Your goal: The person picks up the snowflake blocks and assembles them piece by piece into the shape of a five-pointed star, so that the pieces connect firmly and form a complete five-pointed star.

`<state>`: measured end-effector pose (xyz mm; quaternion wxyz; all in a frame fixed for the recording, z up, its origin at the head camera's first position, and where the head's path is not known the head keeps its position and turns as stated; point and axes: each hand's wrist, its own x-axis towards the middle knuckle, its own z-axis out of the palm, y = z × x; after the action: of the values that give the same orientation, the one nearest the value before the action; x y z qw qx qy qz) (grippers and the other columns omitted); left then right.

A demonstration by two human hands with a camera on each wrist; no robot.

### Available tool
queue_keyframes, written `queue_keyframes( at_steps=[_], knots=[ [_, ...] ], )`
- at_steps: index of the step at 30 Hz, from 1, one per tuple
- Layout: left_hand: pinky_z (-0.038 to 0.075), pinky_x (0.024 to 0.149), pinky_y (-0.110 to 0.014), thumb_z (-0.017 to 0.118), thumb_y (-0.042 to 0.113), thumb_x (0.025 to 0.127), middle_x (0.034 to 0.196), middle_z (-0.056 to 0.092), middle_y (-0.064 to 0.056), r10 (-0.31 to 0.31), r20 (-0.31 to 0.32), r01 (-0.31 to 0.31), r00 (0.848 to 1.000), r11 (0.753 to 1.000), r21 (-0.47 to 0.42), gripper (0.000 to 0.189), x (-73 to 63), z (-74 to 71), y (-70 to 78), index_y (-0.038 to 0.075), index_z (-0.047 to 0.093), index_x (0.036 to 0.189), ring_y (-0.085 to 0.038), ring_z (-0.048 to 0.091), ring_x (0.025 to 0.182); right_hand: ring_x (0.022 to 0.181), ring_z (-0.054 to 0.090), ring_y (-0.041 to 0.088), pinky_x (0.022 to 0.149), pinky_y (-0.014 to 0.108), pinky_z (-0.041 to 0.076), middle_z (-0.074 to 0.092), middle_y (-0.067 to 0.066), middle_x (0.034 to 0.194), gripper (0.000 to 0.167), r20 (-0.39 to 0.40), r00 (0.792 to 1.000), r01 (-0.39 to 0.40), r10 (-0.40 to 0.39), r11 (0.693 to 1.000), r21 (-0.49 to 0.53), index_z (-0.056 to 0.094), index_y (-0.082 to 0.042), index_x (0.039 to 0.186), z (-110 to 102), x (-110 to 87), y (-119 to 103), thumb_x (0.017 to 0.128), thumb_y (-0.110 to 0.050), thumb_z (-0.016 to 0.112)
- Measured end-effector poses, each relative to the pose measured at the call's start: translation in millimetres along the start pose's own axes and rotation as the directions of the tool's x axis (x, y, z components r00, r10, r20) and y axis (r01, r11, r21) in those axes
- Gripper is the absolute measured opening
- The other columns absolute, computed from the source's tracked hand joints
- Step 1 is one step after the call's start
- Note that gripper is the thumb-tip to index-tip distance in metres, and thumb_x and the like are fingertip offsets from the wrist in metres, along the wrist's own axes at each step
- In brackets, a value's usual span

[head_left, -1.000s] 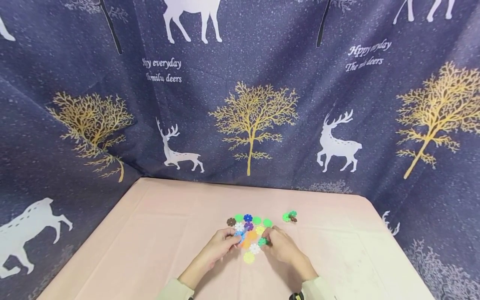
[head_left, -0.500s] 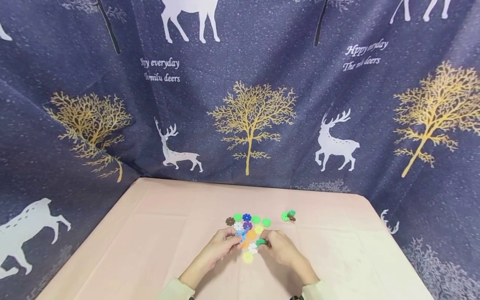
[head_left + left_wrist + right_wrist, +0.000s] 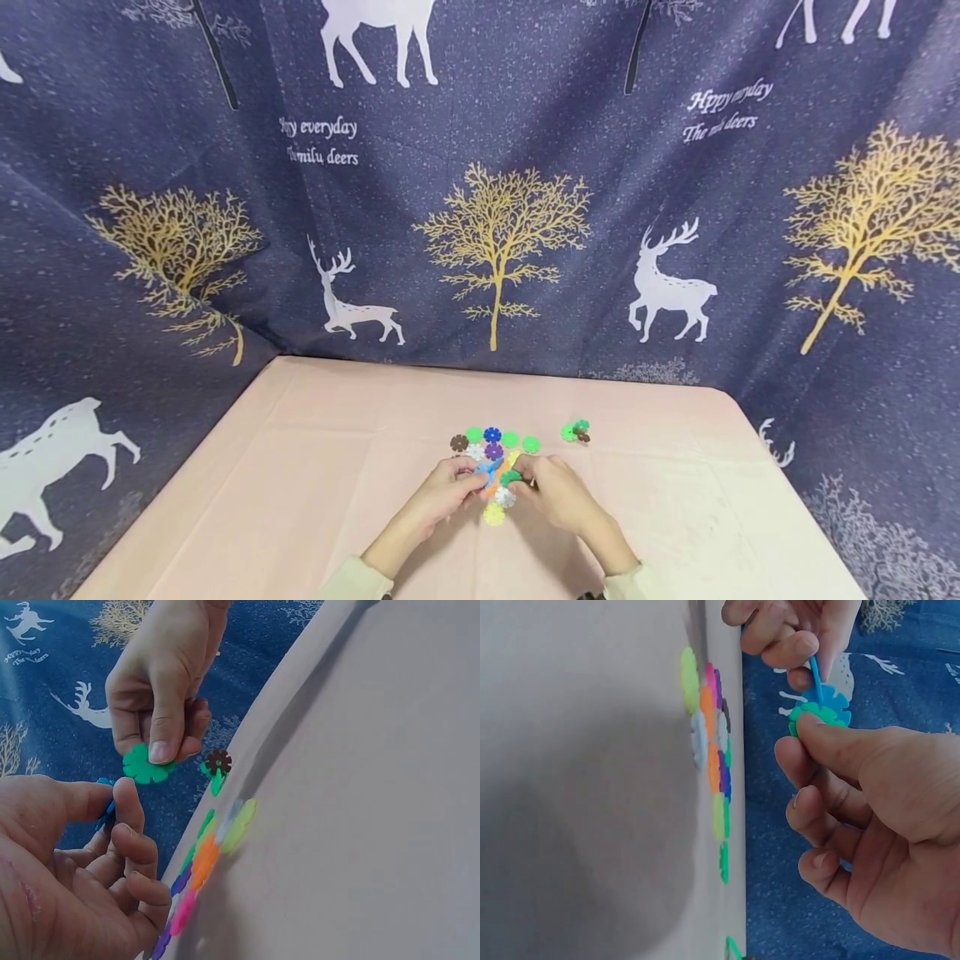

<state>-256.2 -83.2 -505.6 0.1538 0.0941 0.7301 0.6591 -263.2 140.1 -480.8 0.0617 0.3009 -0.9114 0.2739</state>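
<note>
Head view, left hand (image 3: 450,492): its thumb and fingers pinched two blue flower pieces (image 3: 486,472).
Head view, right hand (image 3: 558,493): its thumb and finger pinched a green flower (image 3: 510,478), just beside the blue pieces.
Head view, flowers by the fingers: orange flowers (image 3: 501,470) lay on the table (image 3: 360,500) between the two hands. A white flower (image 3: 505,497) and a yellow flower (image 3: 493,514) lay closer to the person than the fingertips.
Head view, flowers past the fingers: a brown flower (image 3: 459,443), a purple flower (image 3: 493,451), a dark blue flower (image 3: 492,435) and three light green flowers (image 3: 510,439).
Head view, little bunch (image 3: 568,432): green and brown bits sat together, past the right fingers and off to the right.
Left wrist view, left fingers: the thumb and pointer squeezed the blue close together, and the other fingers curled in.
Left wrist view, right thumb (image 3: 160,742): it pressed on the green flower, and a small gap showed between green and blue.
Right wrist view, blue pieces: one was edge-on at the left fingertips. The other faced out below those fingertips, partly behind the green flower.
Right wrist view, pink flower (image 3: 711,679): it lay on the table, well apart from the right fingers.
</note>
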Motion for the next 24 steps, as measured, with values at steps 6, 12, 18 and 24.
queue_keyframes(
  at_steps=[6, 12, 18, 24],
  knots=[
    [0.034, 0.051, -0.016, 0.062, 0.02, 0.098, 0.074, 0.064, 0.002, 0.003, -0.009, -0.003, 1.0, 1.0, 0.003, 0.018, -0.3, 3.4, 2.3, 0.002, 0.063, 0.101, -0.008, 0.045, 0.06, 0.067, 0.059, 0.005, 0.062, 0.026, 0.051, 0.068, -0.005, 0.076, 0.018, -0.04, 0.999, 0.032, -0.032, 0.999, -0.006, 0.06, -0.018, 0.079, -1.8, 0.0, -6.7, 0.088, -0.013, 0.075],
    [0.037, 0.056, -0.019, 0.063, 0.021, 0.098, 0.074, 0.064, 0.002, 0.016, -0.005, -0.016, 1.0, 1.0, 0.003, 0.018, -0.8, 5.8, 4.5, 0.004, 0.063, 0.099, -0.01, 0.046, 0.061, 0.067, 0.059, 0.001, 0.061, 0.023, 0.051, 0.069, -0.007, 0.077, 0.015, -0.091, 0.994, 0.05, -0.052, 0.998, -0.029, 0.065, -0.018, 0.079, -1.2, -0.4, -8.4, 0.087, -0.012, 0.076],
    [0.04, 0.058, -0.02, 0.063, 0.019, 0.097, 0.074, 0.066, -0.002, 0.023, 0.002, -0.023, 1.0, 0.999, -0.022, 0.015, 0.2, 6.5, 6.2, 0.004, 0.06, 0.094, -0.009, 0.048, 0.06, 0.059, 0.045, -0.003, 0.054, 0.019, 0.043, 0.061, -0.015, 0.071, 0.02, -0.141, 0.987, 0.07, -0.079, 0.995, -0.064, 0.062, -0.021, 0.076, 0.5, -0.8, -9.0, 0.084, -0.012, 0.078],
    [0.044, 0.058, -0.018, 0.063, 0.014, 0.097, 0.076, 0.07, -0.007, 0.026, 0.028, -0.024, 0.999, 0.996, -0.084, 0.014, 1.0, 9.4, 8.3, 0.001, 0.061, 0.094, -0.006, 0.054, 0.06, 0.062, 0.046, -0.001, 0.057, 0.019, 0.045, 0.058, -0.015, 0.07, 0.026, -0.147, 0.983, 0.1, -0.113, 0.991, -0.092, 0.059, -0.021, 0.072, 1.6, 0.2, -9.8, 0.083, -0.009, 0.079]
  ],
)
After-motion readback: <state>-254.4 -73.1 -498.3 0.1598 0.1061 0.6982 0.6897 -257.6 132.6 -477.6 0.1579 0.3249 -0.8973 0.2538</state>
